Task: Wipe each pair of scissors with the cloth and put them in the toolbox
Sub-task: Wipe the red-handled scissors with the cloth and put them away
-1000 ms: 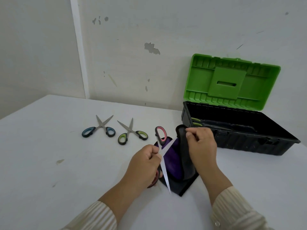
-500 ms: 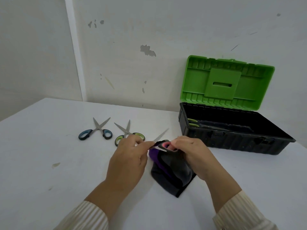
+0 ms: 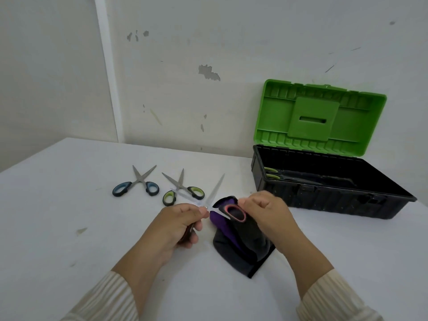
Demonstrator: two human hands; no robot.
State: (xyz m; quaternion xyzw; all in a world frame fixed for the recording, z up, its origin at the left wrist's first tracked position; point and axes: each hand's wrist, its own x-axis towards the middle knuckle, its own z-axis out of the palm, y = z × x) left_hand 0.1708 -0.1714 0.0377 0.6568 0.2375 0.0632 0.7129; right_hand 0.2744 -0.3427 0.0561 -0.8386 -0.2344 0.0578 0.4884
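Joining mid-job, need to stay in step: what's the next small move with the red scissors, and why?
Probably draw the cloth in the right hand from the handle up along the blades of the red scissors, while the left hand steadies them near the pivot. The cloth sits only at the handle; both blades are bare and spread.

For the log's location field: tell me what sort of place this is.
Probably a plain indoor work corner, perhaps a workshop or storeroom: a white table against a scuffed wall with chipped paint, and an open toolbox with a green lid.
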